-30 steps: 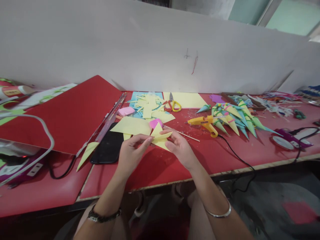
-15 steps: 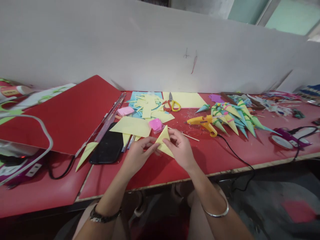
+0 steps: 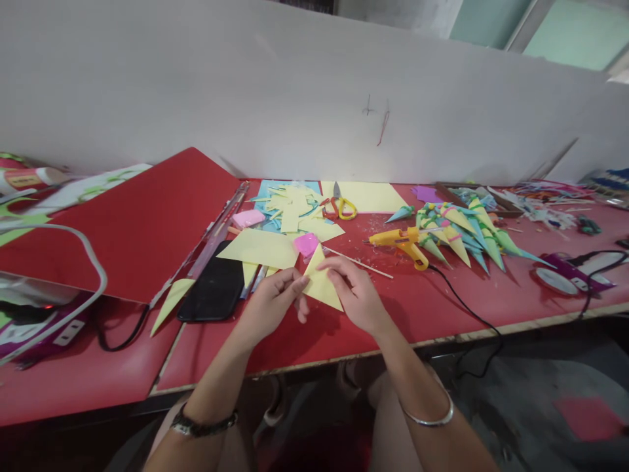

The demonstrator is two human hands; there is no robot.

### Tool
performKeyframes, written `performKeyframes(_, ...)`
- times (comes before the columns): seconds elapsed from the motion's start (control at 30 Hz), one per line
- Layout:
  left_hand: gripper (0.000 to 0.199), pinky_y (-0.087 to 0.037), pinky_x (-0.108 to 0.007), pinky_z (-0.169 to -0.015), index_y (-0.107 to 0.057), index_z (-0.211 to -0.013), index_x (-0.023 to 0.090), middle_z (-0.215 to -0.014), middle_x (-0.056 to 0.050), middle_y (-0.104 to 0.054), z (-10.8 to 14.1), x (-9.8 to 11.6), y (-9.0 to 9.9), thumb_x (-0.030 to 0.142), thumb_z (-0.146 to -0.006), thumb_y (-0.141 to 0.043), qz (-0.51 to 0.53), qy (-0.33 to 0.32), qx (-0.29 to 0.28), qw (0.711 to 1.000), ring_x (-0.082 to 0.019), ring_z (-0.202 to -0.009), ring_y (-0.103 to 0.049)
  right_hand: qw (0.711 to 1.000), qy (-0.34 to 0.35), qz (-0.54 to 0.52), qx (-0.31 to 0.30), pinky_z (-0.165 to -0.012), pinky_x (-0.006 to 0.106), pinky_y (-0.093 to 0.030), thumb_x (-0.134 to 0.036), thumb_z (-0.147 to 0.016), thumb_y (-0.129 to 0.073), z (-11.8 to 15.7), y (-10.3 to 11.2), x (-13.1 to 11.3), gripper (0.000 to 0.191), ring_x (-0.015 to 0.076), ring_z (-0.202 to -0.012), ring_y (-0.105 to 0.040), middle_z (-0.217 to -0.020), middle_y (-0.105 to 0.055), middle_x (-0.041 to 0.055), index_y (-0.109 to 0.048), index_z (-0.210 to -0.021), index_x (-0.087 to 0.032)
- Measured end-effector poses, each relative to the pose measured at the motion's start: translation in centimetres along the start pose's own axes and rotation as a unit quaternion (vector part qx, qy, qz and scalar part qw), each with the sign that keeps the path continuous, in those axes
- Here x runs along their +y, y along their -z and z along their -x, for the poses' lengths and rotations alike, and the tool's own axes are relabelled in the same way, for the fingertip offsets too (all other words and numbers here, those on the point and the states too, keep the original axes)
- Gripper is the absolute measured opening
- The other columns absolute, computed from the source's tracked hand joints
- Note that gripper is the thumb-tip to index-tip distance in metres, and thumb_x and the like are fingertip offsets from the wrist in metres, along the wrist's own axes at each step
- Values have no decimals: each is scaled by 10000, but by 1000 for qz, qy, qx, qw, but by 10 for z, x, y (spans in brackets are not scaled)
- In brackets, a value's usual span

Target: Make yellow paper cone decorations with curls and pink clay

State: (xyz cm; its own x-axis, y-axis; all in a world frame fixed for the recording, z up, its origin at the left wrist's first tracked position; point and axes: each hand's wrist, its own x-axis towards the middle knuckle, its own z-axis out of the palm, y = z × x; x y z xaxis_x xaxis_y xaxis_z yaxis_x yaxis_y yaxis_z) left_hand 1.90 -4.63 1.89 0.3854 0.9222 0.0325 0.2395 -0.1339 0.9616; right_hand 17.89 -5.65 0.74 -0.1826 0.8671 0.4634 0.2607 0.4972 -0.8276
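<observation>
A piece of yellow paper (image 3: 322, 287), folded to a point at the top, is held between both hands above the red table. My left hand (image 3: 278, 298) pinches its left edge between thumb and fingers. At its right side, my right hand (image 3: 356, 288) has bent fingers on the paper near the upper part. Just behind the paper lie a pink packet (image 3: 306, 245) and a thin wooden stick (image 3: 368, 266). Flat yellow sheets (image 3: 260, 248) rest to the left, partly over a black phone (image 3: 212, 288).
Red-and-yellow scissors (image 3: 346, 208) lie behind, beside yellow and blue paper scraps (image 3: 292, 206). To the right are a yellow glue gun (image 3: 400, 241) with a black cord and a pile of paper cones (image 3: 457, 229). A red board (image 3: 132, 223) leans at the left.
The folded paper looks wider and more of its face shows. My right hand's fingers have shifted across its upper part, and my left hand's lower fingers have spread below it.
</observation>
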Motion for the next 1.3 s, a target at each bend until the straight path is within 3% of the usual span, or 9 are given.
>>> performKeyframes(0.1, 268, -402, -200, -550, -465, -627, 179, -382, 55, -546, 1, 0, 3, 336, -840, -418, 12, 1, -14, 1000, -81, -400, -495, 998, 23, -3, -60, -688, 236, -404, -100, -833, -334, -1, 7, 1, 333, 130, -751, -541, -815, -597, 0, -619, -929, -242)
performKeyframes(0.23, 258, -396, -197, -556, -458, -656, 185, -367, 67, -527, 2, 0, 4, 346, -850, -402, 29, 15, -25, 999, -76, -385, -458, 995, 36, -42, -81, -754, 247, -411, -64, -806, -378, -1, 9, 1, 350, 134, -844, -557, -892, -610, 7, -627, -958, -256)
performKeyframes(0.43, 252, -421, -214, -594, -461, -682, 184, -446, 53, -563, 2, 2, 2, 345, -856, -375, 25, -5, -67, 997, -89, -455, -527, 997, 32, -60, -43, -702, 245, -421, -185, -772, -547, -2, 7, 1, 113, 147, -765, -569, -797, -612, 24, -657, -791, -202)
performKeyframes(0.6, 227, -445, -230, -612, -494, -712, 177, -548, 27, -612, 3, 3, 1, 311, -850, -373, 8, -2, -130, 992, -103, -513, -574, 999, -34, -30, 8, -619, 242, -412, -291, -763, -566, -1, 4, 3, 158, 141, -627, -550, -633, -590, 1, -592, -664, -170)
performKeyframes(0.83, 343, -458, -241, -606, -536, -686, 159, -567, -8, -614, 2, -3, -3, 344, -872, -316, 15, -18, -93, 995, -121, -530, -581, 992, -90, -70, 49, -583, 236, -428, -307, -758, -554, 0, -7, 6, 128, 134, -617, -559, -659, -582, -9, -495, -770, -194)
performKeyframes(1.03, 280, -418, -201, -513, -493, -624, 168, -501, 19, -577, -1, -4, -9, 368, -815, -448, -27, -24, -55, 998, -107, -473, -542, 986, -102, -120, 53, -547, 227, -436, -271, -753, -548, 0, -11, 6, 172, 114, -564, -560, -654, -571, -35, -418, -852, -216)
performKeyframes(1.3, 289, -427, -199, -535, -508, -622, 175, -445, 34, -571, -1, 0, -9, 341, -835, -407, 3, -36, -48, 998, -102, -455, -540, 960, -151, -229, 54, -564, 228, -453, -245, -704, -605, -3, -11, 4, 355, 104, -567, -561, -650, -587, -39, -432, -1011, -206)
